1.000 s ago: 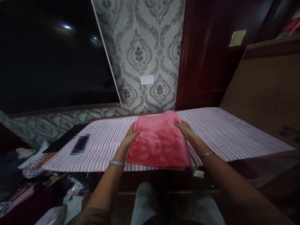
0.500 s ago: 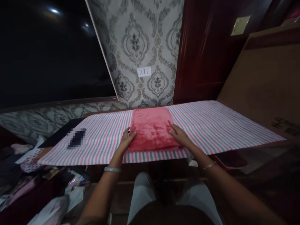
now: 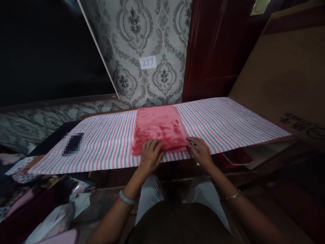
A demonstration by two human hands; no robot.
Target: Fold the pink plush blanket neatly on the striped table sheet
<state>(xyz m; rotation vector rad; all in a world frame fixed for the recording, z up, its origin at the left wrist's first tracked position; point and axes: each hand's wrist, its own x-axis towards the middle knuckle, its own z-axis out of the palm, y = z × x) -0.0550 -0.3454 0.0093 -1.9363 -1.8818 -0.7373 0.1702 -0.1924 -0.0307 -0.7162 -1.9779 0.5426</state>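
Observation:
A folded red plush blanket [image 3: 159, 125] lies as a thick square on a striped cloth [image 3: 109, 142] of pink, grey and white. My left hand [image 3: 151, 156] rests on the blanket's front edge, left of its middle, fingers slightly bent over the pile and not closed on it. At the front right corner, my right hand [image 3: 202, 151] pinches the blanket's edge between thumb and fingers. The blanket's underside and the left thumb's contact with it are hidden.
A dark pixelated item [image 3: 73, 144] lies on the cloth to the left. Behind are a large black screen [image 3: 50, 51] and a patterned wall with a paper marked 277 [image 3: 147, 62]. A cardboard box [image 3: 286, 67] stands at right. Clothes and bags [image 3: 45, 217] are heaped lower left.
Both hands have moved from the blanket's sides to its front edge, the left one inward, the right one down to the corner. The camera view has shifted slightly.

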